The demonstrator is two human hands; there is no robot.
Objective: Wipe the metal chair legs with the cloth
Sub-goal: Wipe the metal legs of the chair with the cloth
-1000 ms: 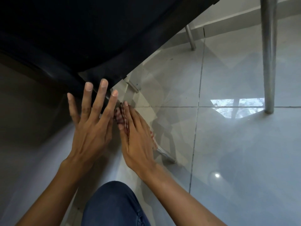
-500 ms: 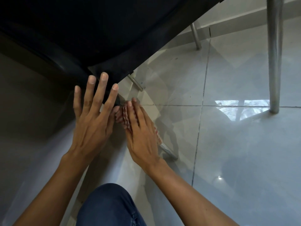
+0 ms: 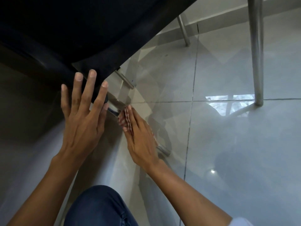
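A black chair seat (image 3: pixel 78 30) fills the upper left. Below its corner a slanted metal chair leg (image 3: pixel 116 103) runs down to its foot on the floor at lower right. My right hand (image 3: pixel 140 137) is wrapped around this leg with a red-and-white checked cloth (image 3: pixel 126 119) pressed between palm and metal; most of the cloth is hidden. My left hand (image 3: pixel 83 115) lies flat with fingers spread against the seat's corner, beside the leg's top. Another short leg (image 3: pixel 126 79) shows just behind.
Glossy grey floor tiles (image 3: pixel 228 144) spread to the right. A thick upright metal leg (image 3: pixel 256 54) stands at upper right, and a thinner one (image 3: pixel 183 30) near the skirting. My knee in blue jeans (image 3: pixel 99 207) is at the bottom.
My right hand with the cloth has slid slightly down the leg, leaving more bare metal above it. The left hand stays spread on the seat corner.
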